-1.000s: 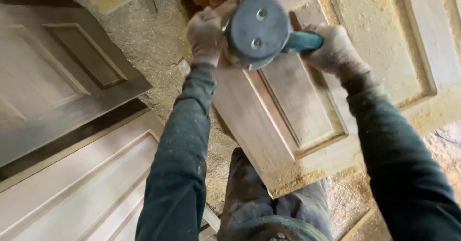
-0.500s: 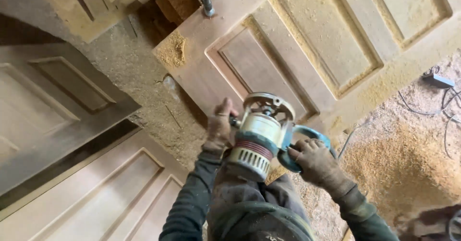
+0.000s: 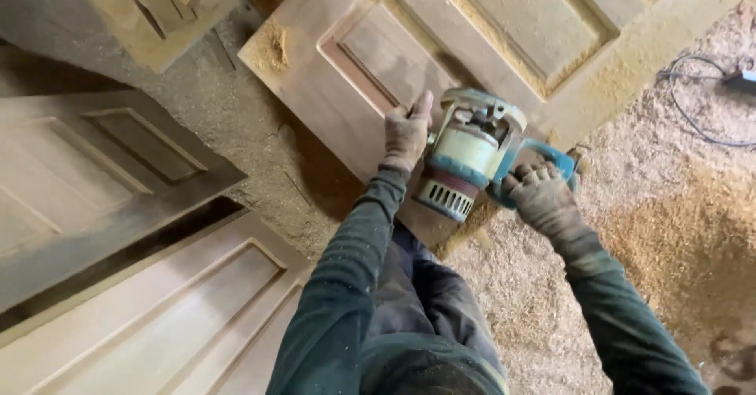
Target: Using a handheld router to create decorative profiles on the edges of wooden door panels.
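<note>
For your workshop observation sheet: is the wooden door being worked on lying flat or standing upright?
Lying flat. The panelled door shows its face to the downward-looking camera, sawdust sits on it, and the power sander rests near its lower edge.

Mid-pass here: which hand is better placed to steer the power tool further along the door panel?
Right. The right hand wraps the power tool's blue rear handle, giving push and direction. The left hand only steadies its side, fingers resting toward the door panel.
</note>
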